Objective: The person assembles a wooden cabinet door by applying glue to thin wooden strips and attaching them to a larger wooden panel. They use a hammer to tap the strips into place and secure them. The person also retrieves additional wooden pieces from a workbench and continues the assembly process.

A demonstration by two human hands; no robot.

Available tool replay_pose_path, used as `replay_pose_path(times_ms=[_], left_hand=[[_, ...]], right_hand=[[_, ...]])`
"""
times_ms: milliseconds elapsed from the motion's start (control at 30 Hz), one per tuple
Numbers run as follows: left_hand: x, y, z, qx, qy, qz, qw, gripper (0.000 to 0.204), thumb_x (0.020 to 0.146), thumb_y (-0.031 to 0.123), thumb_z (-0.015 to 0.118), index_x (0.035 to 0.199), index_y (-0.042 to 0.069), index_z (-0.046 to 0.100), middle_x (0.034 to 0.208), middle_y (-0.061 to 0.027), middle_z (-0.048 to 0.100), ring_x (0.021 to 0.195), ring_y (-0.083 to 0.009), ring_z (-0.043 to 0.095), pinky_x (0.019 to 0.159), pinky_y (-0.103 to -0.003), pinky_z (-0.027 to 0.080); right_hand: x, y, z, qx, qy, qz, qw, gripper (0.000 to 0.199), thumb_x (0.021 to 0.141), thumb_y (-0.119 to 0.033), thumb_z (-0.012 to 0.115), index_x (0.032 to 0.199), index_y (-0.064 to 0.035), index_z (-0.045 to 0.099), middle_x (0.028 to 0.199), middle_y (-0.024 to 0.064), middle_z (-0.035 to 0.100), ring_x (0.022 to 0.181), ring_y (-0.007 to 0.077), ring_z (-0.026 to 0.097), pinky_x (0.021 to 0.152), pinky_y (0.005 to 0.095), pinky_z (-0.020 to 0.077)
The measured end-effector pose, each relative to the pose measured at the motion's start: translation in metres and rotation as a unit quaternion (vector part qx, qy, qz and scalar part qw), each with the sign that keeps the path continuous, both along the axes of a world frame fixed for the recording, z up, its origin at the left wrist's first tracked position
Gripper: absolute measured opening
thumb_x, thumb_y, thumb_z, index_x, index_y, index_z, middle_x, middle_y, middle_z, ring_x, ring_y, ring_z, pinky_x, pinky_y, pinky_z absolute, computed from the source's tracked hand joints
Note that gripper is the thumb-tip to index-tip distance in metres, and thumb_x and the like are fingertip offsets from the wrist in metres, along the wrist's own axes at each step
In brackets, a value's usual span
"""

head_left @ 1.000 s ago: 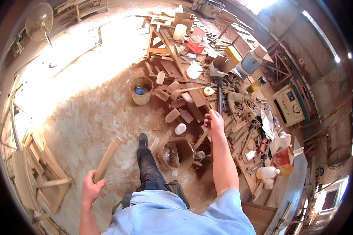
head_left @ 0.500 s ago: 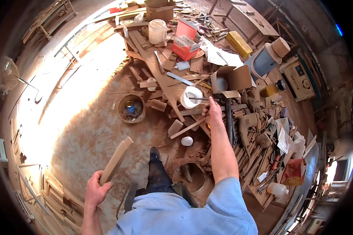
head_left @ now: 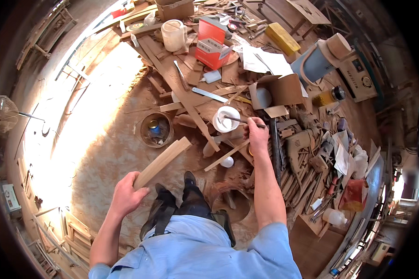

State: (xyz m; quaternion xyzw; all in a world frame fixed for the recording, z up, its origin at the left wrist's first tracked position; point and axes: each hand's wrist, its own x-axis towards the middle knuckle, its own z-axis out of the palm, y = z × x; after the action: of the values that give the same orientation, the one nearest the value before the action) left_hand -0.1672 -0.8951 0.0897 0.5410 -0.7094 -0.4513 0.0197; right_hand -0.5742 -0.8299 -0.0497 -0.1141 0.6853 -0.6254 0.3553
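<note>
My left hand point(head_left: 127, 192) is closed around the lower end of a pale wooden strip point(head_left: 164, 162), which slants up and to the right over the floor. With my right hand point(head_left: 257, 135) I grip a thin dark stick point(head_left: 239, 120). Its far end dips into a small white tub point(head_left: 217, 122) that has white stuff inside; whether that end carries bristles is too small to make out. The tub stands on the cluttered bench, just left of my right fingers. A narrow wooden stick point(head_left: 226, 156) lies below it, by a white round bottle point(head_left: 227, 162).
A bucket point(head_left: 171, 135) with a blue can inside stands on the floor left of the bench. Beyond the tub are an open cardboard box point(head_left: 284, 89), a steel ruler point(head_left: 209, 95) and a red box point(head_left: 211, 44). A power drill point(head_left: 293, 144) and many tools crowd the right.
My left hand has moved up and right with the wooden strip, nearer the bench. The stick in my right hand now reaches deeper into the tub, and the view has shifted slightly.
</note>
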Motion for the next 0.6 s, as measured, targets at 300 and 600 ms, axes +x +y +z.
replay_pose_path(times_ms=[300, 600], left_hand=[[-0.008, -0.025, -0.008, -0.134, -0.01, -0.067, 0.989, 0.044, 0.072, 0.02, 0.07, 0.11, 0.001, 0.058, 0.104, -0.0171, 0.063, 0.097, -0.0353, 0.061, 0.083, -0.041, 0.049], [-0.012, -0.032, -0.016, -0.298, -0.008, -0.103, 0.949, 0.043, 0.067, 0.01, 0.068, 0.108, 0.002, 0.058, 0.096, -0.0163, 0.061, 0.089, -0.0354, 0.06, 0.08, -0.044, 0.049]], right_hand=[[-0.019, 0.009, -0.023, 0.011, -0.185, -0.124, 0.975, 0.033, 0.097, -0.04, 0.058, 0.095, -0.0088, 0.05, 0.07, 0.0061, 0.06, 0.05, 0.0161, 0.053, 0.04, 0.0281, 0.0395], [0.008, 0.037, 0.083, -0.206, -0.143, -0.013, 0.968, 0.019, 0.1, -0.02, 0.051, 0.099, -0.0021, 0.056, 0.074, 0.011, 0.062, 0.056, 0.0179, 0.057, 0.046, 0.0309, 0.0455]])
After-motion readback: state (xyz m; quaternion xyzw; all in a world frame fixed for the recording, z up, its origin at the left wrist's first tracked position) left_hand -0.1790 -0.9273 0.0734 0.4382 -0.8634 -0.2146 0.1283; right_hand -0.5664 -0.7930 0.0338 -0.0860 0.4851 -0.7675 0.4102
